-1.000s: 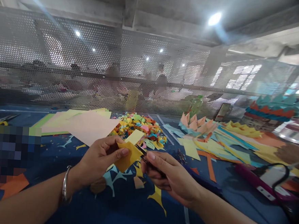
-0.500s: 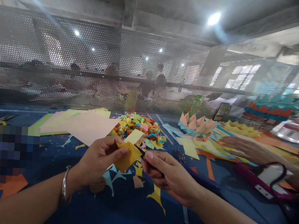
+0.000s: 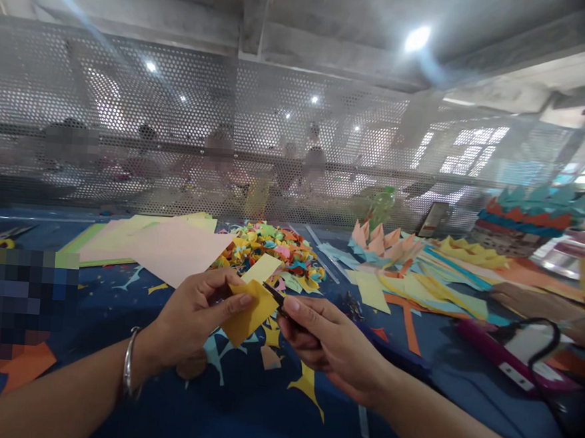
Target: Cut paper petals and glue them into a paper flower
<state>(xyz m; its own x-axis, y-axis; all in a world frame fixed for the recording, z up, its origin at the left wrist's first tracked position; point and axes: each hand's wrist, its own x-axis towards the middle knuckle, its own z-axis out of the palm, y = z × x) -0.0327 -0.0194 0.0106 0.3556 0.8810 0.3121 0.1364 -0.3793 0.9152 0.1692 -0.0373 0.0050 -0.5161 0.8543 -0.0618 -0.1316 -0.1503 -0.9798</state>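
Note:
My left hand (image 3: 200, 316) is closed on a folded piece of yellow-orange paper (image 3: 248, 316), pinched between thumb and fingers. Just behind it shows a pale yellow paper strip (image 3: 263, 268); whether the hand holds this too I cannot tell. My right hand (image 3: 321, 338) is wrapped round a small pair of scissors, mostly hidden in the fist. Their dark blades (image 3: 273, 292) point left and meet the upper right edge of the yellow paper. Below both hands lie cut scraps, among them a yellow one (image 3: 309, 386) and several light blue ones (image 3: 220, 355).
A heap of small colourful paper pieces (image 3: 290, 245) lies beyond the hands. Paper sheets (image 3: 180, 244) are stacked to its left. Rightward are folded peach paper points (image 3: 381, 242), a purple power strip (image 3: 493, 353) with a cable, and another person's hand (image 3: 522, 302). Perforated metal (image 3: 177, 151) stands behind.
The yellow paper has turned slightly in my left hand, its lower corner dropping. The other person's hand at the right has drawn back rightward. My right hand has barely moved.

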